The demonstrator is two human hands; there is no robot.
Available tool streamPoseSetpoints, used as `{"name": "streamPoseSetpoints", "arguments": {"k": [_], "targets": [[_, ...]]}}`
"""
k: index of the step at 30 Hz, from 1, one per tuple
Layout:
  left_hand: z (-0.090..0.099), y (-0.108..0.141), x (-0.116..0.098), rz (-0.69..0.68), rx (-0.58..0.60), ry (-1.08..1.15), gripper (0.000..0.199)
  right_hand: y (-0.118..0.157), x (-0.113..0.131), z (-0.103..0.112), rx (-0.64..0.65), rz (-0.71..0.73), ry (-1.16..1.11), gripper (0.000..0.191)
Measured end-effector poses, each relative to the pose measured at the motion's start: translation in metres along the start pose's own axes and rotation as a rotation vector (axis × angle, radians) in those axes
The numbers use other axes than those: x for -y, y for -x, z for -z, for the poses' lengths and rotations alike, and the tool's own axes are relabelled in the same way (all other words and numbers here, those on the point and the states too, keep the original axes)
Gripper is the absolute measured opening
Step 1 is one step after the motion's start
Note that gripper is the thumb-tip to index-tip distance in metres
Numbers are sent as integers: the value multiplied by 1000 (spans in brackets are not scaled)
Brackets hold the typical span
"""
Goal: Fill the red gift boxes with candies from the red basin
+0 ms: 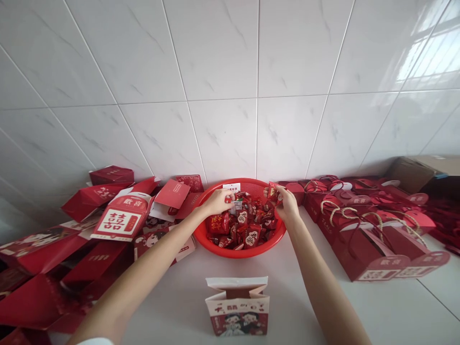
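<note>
A round red plastic basket [241,252], filled with red-wrapped candies [252,235], stands against the wall. Over its left side reaches my left hand [218,201], fingers closed with a bit of red wrapper showing at the tips. My right hand [287,203] is at the basket's right rim, pinching a small red candy packet [272,190] between thumb and fingers. Nearer to me, between my forearms, an open paper gift box [237,316] with a cartoon couple on its front stands upright. Its top flaps are apart; its bottom is out of sight.
Open red gift boxes [124,213] lie piled on the left. To the right, closed red boxes [362,247] with rope handles stand in rows. A brown cardboard carton [413,170] sits at the far right. White wall tiles [223,139] rise right behind the basket.
</note>
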State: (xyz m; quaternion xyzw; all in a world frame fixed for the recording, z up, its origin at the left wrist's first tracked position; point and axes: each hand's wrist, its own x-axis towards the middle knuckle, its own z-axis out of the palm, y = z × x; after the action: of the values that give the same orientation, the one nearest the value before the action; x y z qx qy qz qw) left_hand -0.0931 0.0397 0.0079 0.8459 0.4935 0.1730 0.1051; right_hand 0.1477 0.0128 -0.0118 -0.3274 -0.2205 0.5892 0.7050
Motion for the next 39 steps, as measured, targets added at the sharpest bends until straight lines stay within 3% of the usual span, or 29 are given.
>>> {"name": "streamPoseSetpoints", "arguments": {"k": [5, 9, 12, 14, 17, 21, 25, 28, 33, 39], "targets": [[-2, -4, 4, 47, -11, 127, 18, 1, 0, 0, 32, -28, 30, 12], [-3, -7, 2, 134, 154, 23, 37, 5, 2, -2, 39, -34, 56, 7], [-4, -8, 1, 189, 306, -49, 27, 8, 3, -3, 72, -21, 45, 9], [-3, -8, 2, 205, 332, -42, 24, 9, 2, -4, 108, -20, 44, 11], [-2, -5, 6, 176, 257, 77, 22, 8, 1, -3, 136, -45, 47, 10], [2, 3, 3, 21, 15, 291, 20, 8, 3, -3, 142, -99, 54, 10], [8, 20, -14, -155, -244, 381, 12, 17, 11, -8, 199, -251, 123, 3], [13, 35, -31, -254, -349, 357, 11, 31, 16, -17, 310, -317, 204, 8], [26, 62, -60, -308, -287, 327, 21, 65, 21, -34, 512, -206, 316, 28], [52, 116, -79, -271, -161, 466, 33, 103, 42, -38, 438, -63, 427, 31]]}}
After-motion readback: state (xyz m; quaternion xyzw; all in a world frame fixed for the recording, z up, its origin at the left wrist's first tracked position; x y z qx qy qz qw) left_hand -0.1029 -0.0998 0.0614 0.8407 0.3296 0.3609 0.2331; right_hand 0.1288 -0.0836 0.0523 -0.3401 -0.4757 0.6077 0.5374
